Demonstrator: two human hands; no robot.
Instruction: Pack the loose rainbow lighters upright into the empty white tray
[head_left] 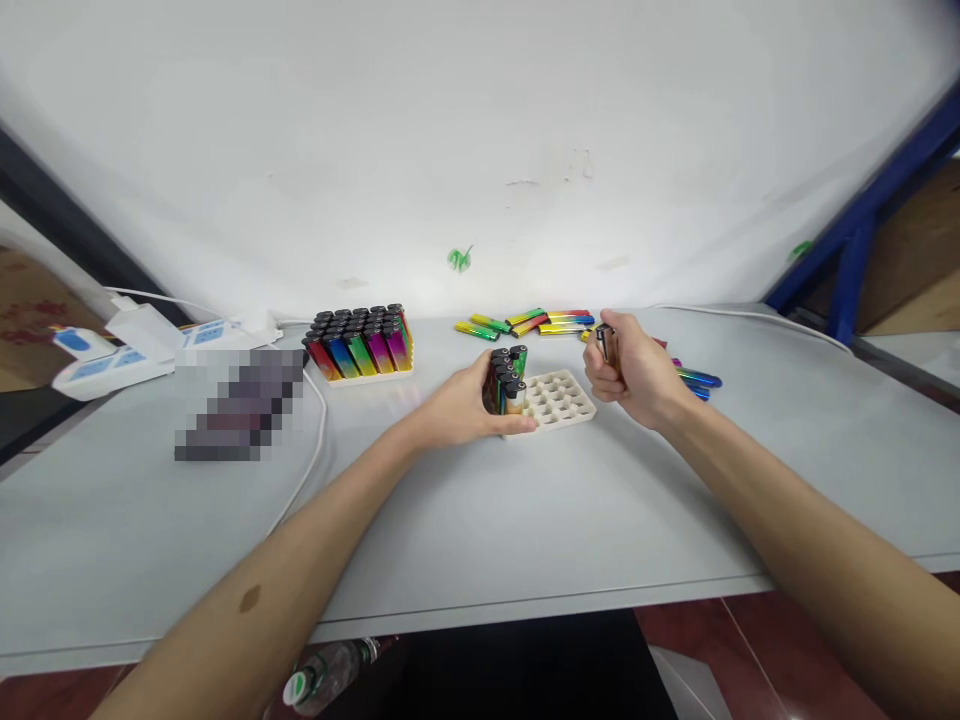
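Note:
My left hand [469, 408] curves round the left end of a white plastic tray [570, 412] with rows of holes. Several lighters [514, 390] with black tops stand upright in the holes at that end, against my palm. To the right of the tray and a little above the table, my right hand [634, 368] is closed round a single lighter [604, 343], its metal top showing over the fingers. Loose shiny lighters [566, 328] in yellow, green, red and blue lie behind the tray. More blue and purple lighters [699, 378] lie partly hidden behind my right wrist.
A second tray [375, 378], packed with upright coloured lighters, stands at the back left. Left of it are a blurred dark object [240, 405], a white power strip [127, 365] and a cable [319, 440]. A white wall [480, 150] borders the table's back. A bottle [330, 675] lies below its front edge.

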